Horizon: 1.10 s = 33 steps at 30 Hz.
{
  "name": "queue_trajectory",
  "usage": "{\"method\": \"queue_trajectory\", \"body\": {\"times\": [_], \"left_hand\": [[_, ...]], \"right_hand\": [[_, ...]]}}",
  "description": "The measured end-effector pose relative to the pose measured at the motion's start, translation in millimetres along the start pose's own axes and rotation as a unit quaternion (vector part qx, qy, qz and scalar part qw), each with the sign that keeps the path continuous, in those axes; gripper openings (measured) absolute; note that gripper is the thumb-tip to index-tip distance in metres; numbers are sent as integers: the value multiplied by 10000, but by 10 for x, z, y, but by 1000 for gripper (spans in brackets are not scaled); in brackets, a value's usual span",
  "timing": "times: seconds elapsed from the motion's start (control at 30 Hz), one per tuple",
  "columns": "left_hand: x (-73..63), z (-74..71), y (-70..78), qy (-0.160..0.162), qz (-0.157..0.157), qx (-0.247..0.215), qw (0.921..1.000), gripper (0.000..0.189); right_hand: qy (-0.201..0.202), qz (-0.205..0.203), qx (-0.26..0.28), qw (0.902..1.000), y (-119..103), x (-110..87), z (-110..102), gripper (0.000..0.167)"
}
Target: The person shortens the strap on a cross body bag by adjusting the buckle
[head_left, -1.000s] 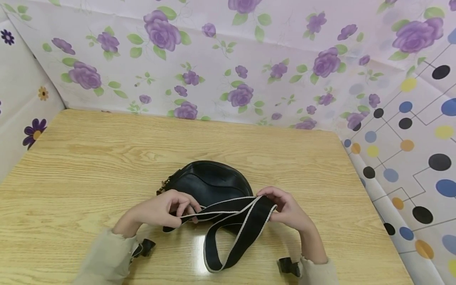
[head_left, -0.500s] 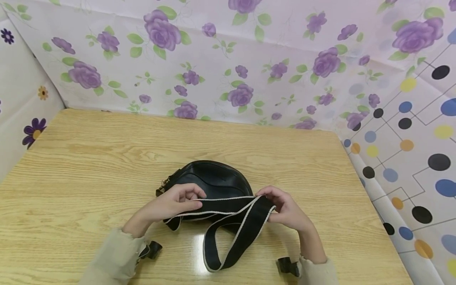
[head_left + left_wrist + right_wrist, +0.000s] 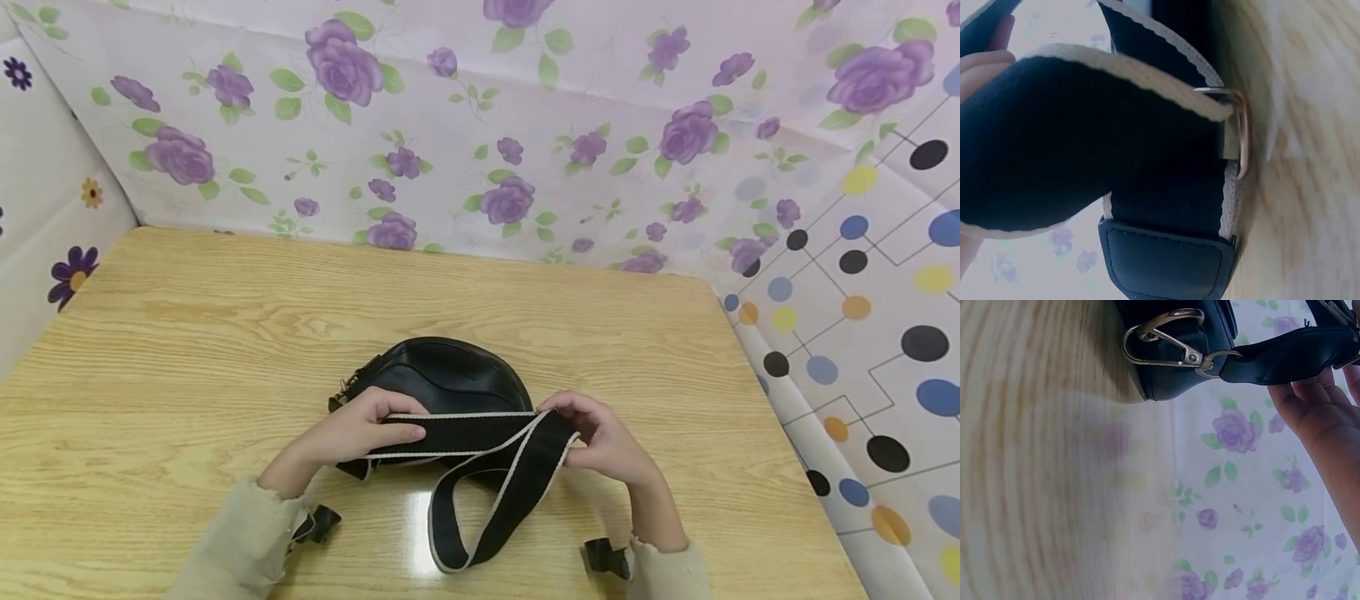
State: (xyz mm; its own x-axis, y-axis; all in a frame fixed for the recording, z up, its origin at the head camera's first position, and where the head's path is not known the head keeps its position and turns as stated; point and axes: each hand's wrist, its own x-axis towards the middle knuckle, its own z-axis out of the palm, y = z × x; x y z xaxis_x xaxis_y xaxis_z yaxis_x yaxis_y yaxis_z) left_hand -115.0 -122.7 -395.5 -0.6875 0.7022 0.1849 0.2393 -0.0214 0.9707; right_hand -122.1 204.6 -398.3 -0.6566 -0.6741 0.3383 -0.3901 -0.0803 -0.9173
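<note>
A black half-moon bag lies on the table with its black strap, edged in white, pulled out in front. My left hand pinches the strap flat near its left end, thumb on the near face. At the right, my right hand grips the strap where it folds over, and a loop hangs down toward me. The left wrist view shows a metal slider on the strap and a stitched leather tab. A metal snap hook joins strap and bag in the right wrist view.
The bag rests on a wood-grain table. Behind it stands a flower-print backdrop, and a dotted panel borders the right side. Small black devices sit at both wrists.
My left hand has moved up and slightly right along the strap. The stretch between the hands, twisted before, now lies flat. The right hand and bag have barely moved.
</note>
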Motion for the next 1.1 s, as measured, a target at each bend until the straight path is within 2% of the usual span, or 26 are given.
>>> {"method": "queue_trajectory", "body": {"times": [0.23,0.47,0.77,1.1], "left_hand": [[-10,-16,-3,-128,102,-46,9999,16],[-88,-81,0,-25,-10,119,9999,15],[-135,-136,43,-47,-42,240,9997,16],[-181,-189,60,-86,82,274,9996,15]], "right_hand": [[17,132,91,9999,11,-42,-10,44],[97,16,184,9998,22,-89,-53,46],[71,-1,166,9998,26,-90,-69,45],[55,-57,190,9998,17,-75,-68,46]]}}
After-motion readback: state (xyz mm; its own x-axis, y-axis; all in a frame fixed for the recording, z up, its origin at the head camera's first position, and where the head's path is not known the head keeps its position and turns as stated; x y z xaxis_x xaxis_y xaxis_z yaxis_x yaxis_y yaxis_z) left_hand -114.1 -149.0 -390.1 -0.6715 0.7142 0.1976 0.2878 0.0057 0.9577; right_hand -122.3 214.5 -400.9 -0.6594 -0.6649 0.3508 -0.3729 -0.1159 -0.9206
